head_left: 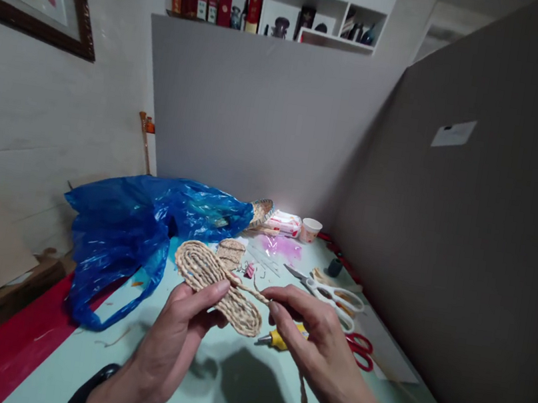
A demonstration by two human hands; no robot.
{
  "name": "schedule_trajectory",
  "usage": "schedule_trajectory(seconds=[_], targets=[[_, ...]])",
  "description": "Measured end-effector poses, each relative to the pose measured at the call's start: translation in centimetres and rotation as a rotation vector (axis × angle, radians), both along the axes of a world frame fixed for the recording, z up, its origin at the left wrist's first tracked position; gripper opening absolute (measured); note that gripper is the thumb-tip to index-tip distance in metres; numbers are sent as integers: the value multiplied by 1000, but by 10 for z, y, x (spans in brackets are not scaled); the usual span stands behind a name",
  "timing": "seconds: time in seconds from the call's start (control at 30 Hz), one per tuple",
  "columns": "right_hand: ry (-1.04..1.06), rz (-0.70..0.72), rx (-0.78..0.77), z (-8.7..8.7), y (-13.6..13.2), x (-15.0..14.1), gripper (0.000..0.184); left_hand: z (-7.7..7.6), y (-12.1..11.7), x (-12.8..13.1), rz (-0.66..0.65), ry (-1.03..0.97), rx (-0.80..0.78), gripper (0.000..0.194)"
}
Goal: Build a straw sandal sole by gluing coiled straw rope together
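Taking 12 o'clock as straight away from the person, the sole-shaped coiled piece (203, 268) is up off the table (72, 371), in the left hand (176, 329). The thumb presses on its upper face about mid-length and the fingers fold underneath, so this grip is closed firmly on it. The long axis runs from 10 o'clock, at the far rounded end, to 4 o'clock, at the near rounded end.

The right hand (313, 333) pinches a twisted cord (252, 289) between thumb and index finger. The cord leaves the piece's 2 o'clock edge near the left thumb and slants toward 4 o'clock, roughly along the long axis, with a gap between it and the near half of that edge. From the right pinch, the body of the piece lies toward 9 o'clock, its near end at about 7 o'clock; the left hand is the nearer of the 2, being in contact with it. A similar strand drops below the right hand toward 6 o'clock; the hand hides whether it joins the pinched part.

A yellow tool (280, 340) lies partly behind the right hand. White-handled scissors (330, 294) rest at 1 o'clock from that hand, red-handled scissors (362, 350) at 3 o'clock.
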State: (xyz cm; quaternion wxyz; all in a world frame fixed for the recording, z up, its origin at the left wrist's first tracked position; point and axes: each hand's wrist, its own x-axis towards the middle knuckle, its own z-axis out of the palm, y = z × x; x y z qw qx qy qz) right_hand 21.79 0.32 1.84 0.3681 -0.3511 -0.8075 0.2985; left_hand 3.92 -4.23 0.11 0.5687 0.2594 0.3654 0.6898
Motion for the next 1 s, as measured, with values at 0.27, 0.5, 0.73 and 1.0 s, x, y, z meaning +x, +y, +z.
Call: schedule_trajectory(seconds=[0.27, 0.5, 0.73, 1.0], targets=[[25, 34, 288, -17, 2, 9, 18, 0, -1, 5, 13, -45, -89, 21], [-132, 38, 550, -28, 3, 10, 24, -5, -2, 6, 13, -48, -174, 24], [-156, 17, 713, -39, -1, 8, 20, -6, -2, 11, 92, -33, -190, 16], [-132, 40, 516, -32, -10, 2, 25, -14, 2, 14, 25, 32, -127, 13]])
